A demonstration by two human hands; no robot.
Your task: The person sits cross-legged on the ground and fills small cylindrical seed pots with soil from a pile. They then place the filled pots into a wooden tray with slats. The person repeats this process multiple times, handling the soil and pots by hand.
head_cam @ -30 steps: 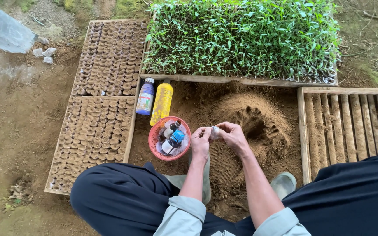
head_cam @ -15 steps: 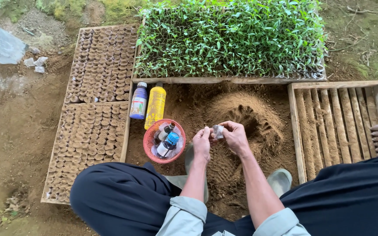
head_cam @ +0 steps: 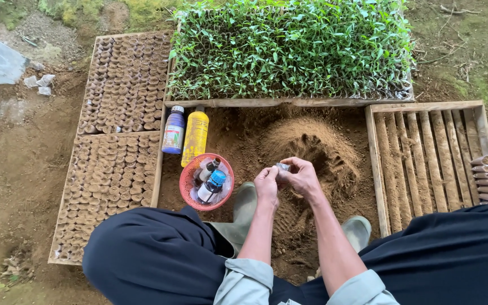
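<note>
My left hand (head_cam: 266, 184) and my right hand (head_cam: 301, 176) meet over a heap of loose brown soil (head_cam: 310, 149). Together they pinch a small clear plastic pouch (head_cam: 282, 167) between the fingertips. I squat with dark trousers and green rubber boots (head_cam: 243, 212) on the ground. Just left of my hands sits a red plastic basket (head_cam: 187, 183) with a few small bottles in it.
A purple bottle (head_cam: 173, 130) and a yellow bottle (head_cam: 195, 137) lie behind the basket. Wooden trays packed with soil-filled pouches (head_cam: 114, 141) stretch on the left. A tray of green seedlings (head_cam: 289, 48) is behind. A slatted wooden tray (head_cam: 425, 152) on the right holds a few filled pouches (head_cam: 486, 179).
My hands stay together on the small pouch, with only slight finger movement. The view has shifted a little to the right.
</note>
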